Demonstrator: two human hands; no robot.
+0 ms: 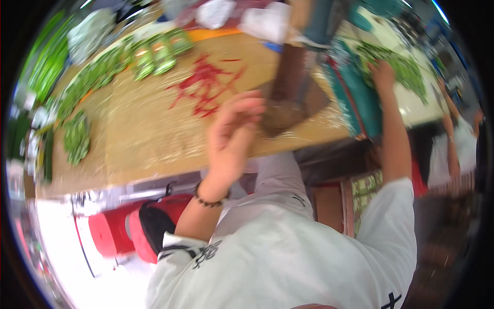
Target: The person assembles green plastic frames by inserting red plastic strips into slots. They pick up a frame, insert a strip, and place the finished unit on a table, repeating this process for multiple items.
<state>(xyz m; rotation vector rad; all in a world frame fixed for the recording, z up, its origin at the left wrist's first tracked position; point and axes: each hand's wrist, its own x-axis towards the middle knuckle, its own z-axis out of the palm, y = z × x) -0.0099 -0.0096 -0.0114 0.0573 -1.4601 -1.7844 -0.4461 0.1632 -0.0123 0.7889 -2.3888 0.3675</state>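
My left hand (234, 134), with a dark beaded bracelet at the wrist, is raised over the table's near edge. Its fingers are loosely bent, the thumb is apart, and nothing shows in it. Just right of it stands a brown, blurred metal-looking device (293, 87) with a flat base. Farther right, my right hand (382, 74) is at the edge of a heap of long green vegetables (406, 72), which look like pods or beans. Blur hides whether its fingers grip any. Thin red strips (206, 85) lie scattered on the table left of the device.
The brown tabletop (139, 139) is covered with clear film. Wrapped green bundles (154, 55) line its far left side, and one green bundle (77, 138) lies apart. A teal tray-like piece (360, 105) borders the white surface. Red chairs (110, 232) stand below; another person's arm (453, 149) shows at right.
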